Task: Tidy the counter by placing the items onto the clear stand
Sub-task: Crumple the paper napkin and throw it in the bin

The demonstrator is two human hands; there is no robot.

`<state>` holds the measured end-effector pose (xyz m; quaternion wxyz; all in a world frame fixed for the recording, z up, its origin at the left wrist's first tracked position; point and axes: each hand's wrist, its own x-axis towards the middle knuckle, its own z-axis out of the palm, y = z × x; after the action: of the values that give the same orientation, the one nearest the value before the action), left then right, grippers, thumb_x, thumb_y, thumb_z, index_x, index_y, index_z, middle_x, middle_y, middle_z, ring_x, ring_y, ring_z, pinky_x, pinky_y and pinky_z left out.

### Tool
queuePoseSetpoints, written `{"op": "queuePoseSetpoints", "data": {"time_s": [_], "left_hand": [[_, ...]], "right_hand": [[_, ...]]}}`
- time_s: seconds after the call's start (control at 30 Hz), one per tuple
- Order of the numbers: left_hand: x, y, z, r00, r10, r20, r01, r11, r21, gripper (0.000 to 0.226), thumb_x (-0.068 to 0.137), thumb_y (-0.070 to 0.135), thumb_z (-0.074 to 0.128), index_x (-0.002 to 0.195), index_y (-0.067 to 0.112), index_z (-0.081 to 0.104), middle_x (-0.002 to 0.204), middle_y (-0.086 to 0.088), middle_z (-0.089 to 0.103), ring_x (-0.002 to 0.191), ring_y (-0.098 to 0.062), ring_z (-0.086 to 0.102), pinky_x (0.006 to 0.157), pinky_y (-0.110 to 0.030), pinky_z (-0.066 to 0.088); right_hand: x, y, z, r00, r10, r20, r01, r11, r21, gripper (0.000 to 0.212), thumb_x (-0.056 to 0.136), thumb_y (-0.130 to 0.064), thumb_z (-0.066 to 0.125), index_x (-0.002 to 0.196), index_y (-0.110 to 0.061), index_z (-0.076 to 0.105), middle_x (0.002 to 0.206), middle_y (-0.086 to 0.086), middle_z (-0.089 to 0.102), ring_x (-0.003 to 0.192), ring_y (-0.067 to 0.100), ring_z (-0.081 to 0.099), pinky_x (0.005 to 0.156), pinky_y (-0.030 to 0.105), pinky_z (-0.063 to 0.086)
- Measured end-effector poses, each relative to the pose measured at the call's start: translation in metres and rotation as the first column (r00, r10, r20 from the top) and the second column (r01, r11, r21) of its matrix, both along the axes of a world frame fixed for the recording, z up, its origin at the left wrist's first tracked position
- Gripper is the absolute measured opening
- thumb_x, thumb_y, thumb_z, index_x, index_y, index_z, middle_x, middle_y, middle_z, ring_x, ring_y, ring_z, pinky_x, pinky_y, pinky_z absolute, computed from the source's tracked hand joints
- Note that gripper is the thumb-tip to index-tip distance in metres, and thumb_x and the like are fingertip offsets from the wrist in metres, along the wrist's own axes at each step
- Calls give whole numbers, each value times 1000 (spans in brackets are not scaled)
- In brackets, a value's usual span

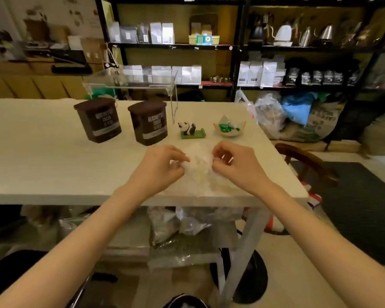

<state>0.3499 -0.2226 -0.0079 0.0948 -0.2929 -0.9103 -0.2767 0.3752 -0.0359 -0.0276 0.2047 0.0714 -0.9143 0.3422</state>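
A crumpled clear plastic bag (199, 160) lies on the white counter (42, 165) near its front edge. My left hand (162, 166) pinches its left side and my right hand (236, 164) pinches its right side. Behind them stand two brown cocoa tubs, one further left (99, 121) and one nearer the middle (149, 124). A small panda figure (190, 130) on a green base sits to their right, then a glass dish (229, 128) with green pieces inside. The clear stand (131, 82) rises at the counter's back, above the tubs, with nothing on it.
Black shelving (238, 50) with bags, boxes and kettles fills the wall behind. Plastic bags and sacks (282, 116) pile up at the counter's right end. A wooden chair (307, 161) stands to the right, and more bags lie under the counter.
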Motion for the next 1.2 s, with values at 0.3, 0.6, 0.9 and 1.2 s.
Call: {"op": "queuePoseSetpoints", "data": {"time_s": [0.3, 0.6, 0.9, 1.2], "left_hand": [[73, -58, -90, 967, -117, 226, 153, 977, -148, 35, 78, 7, 62, 112, 13, 66, 121, -6, 63, 95, -11, 60, 77, -9, 42], [77, -68, -269, 791, 117, 600, 7, 980, -200, 29, 79, 10, 65, 108, 10, 68, 109, -11, 71, 99, -22, 64, 76, -17, 38], [95, -54, -504, 552, 315, 772, -128, 947, -295, 28, 89, 17, 50, 113, 13, 63, 108, -13, 69, 96, -25, 65, 74, -26, 46], [83, -43, -740, 687, 332, 646, 39, 871, -490, 39, 74, 23, 56, 104, -2, 57, 114, -31, 59, 84, -32, 56, 74, -37, 42]], "right_hand": [[74, -66, -96, 961, 141, 238, -127, 989, -75, 8, 67, -8, 66, 74, -6, 62, 64, 3, 58, 58, 7, 46, 55, 14, 36], [88, -73, -275, 794, 56, 605, -4, 996, -88, 17, 80, -11, 63, 96, -6, 63, 74, 0, 57, 71, 14, 54, 68, 25, 41], [97, -68, -496, 634, -117, 764, 66, 993, 97, 17, 88, -18, 54, 100, -6, 58, 83, 10, 62, 83, 30, 64, 79, 34, 52], [86, -84, -722, 519, -134, 844, -32, 984, 176, 25, 93, -18, 42, 112, -7, 56, 108, 14, 68, 100, 30, 64, 83, 38, 50]]}}
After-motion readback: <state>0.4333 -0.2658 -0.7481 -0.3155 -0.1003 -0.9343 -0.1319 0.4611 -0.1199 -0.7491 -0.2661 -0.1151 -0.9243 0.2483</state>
